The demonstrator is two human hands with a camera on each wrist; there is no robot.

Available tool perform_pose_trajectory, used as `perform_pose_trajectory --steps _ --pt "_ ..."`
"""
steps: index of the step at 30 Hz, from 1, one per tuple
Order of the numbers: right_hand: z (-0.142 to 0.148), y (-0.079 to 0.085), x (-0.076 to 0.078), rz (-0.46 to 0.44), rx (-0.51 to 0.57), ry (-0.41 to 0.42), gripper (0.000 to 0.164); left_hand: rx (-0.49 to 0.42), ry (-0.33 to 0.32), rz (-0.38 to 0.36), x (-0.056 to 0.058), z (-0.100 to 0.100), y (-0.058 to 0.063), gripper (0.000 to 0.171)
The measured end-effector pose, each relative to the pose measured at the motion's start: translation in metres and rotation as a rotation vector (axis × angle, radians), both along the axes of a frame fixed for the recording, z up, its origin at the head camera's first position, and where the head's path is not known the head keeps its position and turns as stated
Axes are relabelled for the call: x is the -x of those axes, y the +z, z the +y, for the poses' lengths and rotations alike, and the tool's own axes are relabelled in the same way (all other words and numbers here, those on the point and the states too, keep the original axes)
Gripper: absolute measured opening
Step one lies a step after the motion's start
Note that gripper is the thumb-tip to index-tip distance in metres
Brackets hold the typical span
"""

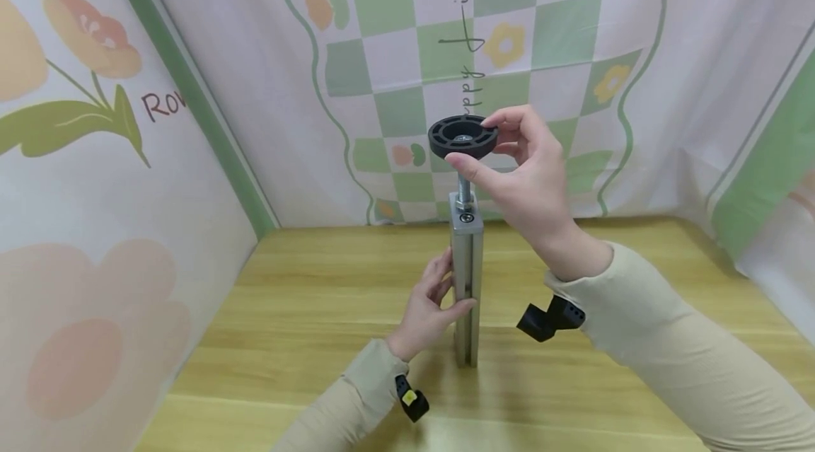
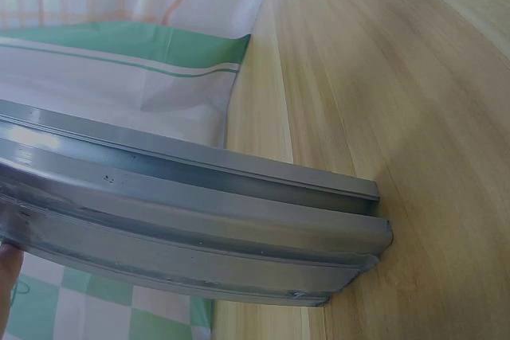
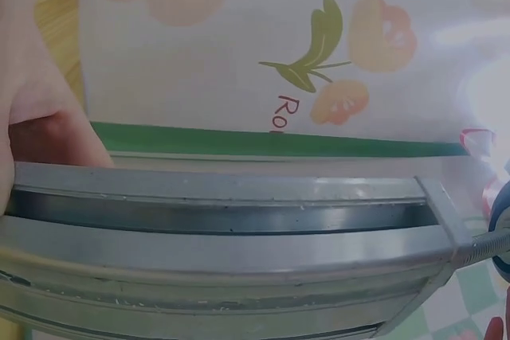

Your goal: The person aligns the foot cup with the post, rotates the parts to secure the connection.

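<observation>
An aluminium profile point(image 1: 467, 261) stands upright on the wooden table, slotted along its sides. From the plate on its top rises a threaded bolt point(image 1: 464, 189) with a nut at its base, carrying a round black leveling foot point(image 1: 463, 136). My right hand point(image 1: 525, 162) pinches the rim of the foot between thumb and fingers. Lower down, my left hand point(image 1: 433, 307) grips the profile, thumb on the near side and fingers around the left. The profile's lower end point(image 2: 351, 236) meets the tabletop in the left wrist view. In the right wrist view, the left hand point(image 3: 48, 109) holds the profile.
The wooden table point(image 1: 305, 296) spreads around the profile. Behind it hangs a green-and-white checked curtain point(image 1: 382, 63), and a flower-printed curtain point(image 1: 83, 190) borders the left side. Each wrist wears a black camera mount point(image 1: 550, 317).
</observation>
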State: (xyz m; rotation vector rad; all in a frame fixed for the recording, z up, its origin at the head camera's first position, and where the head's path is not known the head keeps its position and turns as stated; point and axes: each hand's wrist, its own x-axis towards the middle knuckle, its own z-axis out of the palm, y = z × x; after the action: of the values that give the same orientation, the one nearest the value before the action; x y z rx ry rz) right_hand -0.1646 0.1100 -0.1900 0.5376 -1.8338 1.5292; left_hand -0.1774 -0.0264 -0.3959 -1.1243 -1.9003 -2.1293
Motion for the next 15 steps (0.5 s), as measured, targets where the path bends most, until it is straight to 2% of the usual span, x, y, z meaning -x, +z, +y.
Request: perform_pose_trajectory --steps 5,8,11,13,15 --pt "-0.001 -0.001 0.000 0.010 -0.010 -0.016 0.039 -0.003 0.000 0.002 0.000 0.000 0.000 0.084" --pt "0.002 -0.004 0.004 0.035 0.007 0.052 0.036 -0.013 -0.008 -0.003 0.000 0.000 -0.001 0.085" --pt "0.008 -0.009 0.013 0.043 0.081 0.239 0.033 -0.016 -0.011 -0.011 0.000 0.000 0.000 0.087" --pt "0.013 -0.012 0.022 0.033 0.143 0.422 0.033 -0.014 -0.010 -0.014 -0.001 0.000 0.000 0.086" --pt "0.017 -0.014 0.030 -0.020 0.198 0.604 0.036 -0.010 -0.007 -0.013 -0.001 -0.001 0.001 0.084"
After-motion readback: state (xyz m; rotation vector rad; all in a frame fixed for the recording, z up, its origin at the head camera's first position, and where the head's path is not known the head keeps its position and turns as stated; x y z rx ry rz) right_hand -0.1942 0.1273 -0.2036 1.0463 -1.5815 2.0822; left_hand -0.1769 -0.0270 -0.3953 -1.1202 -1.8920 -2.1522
